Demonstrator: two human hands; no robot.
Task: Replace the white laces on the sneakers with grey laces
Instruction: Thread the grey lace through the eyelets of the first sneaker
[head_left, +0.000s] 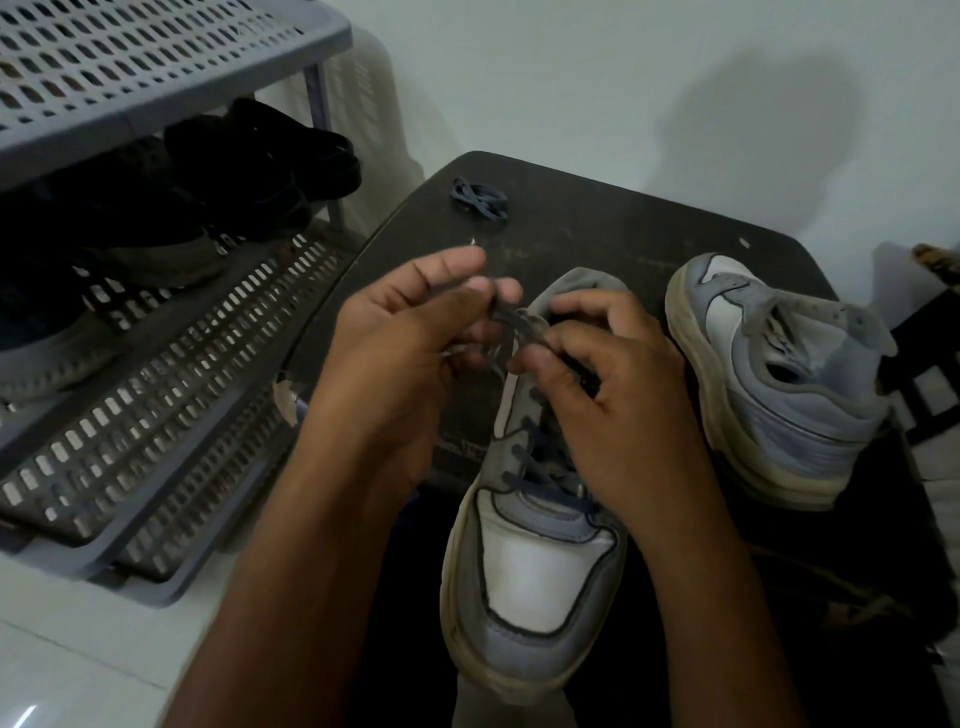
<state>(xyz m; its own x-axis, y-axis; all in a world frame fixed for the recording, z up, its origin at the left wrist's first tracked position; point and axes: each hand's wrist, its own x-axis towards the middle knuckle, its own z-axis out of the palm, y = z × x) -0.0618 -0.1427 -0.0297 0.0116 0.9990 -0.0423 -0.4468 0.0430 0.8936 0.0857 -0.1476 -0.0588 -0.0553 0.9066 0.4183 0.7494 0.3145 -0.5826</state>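
Head view: low centre, the near sneaker (530, 561) points toe-first at us, grey lace (545, 467) crossing its lower eyelets. Above it, left hand (400, 353) and right hand (618, 395) each pinch a lace end in curled fingers. Right, the second sneaker (774, 384) stands on the table (597, 228). Upper centre, a spare grey lace (480, 200) lies bundled. No readable branding.

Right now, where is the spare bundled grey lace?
The bundled grey lace lies at the dark table's far left corner, beyond both hands, apart from the sneakers.
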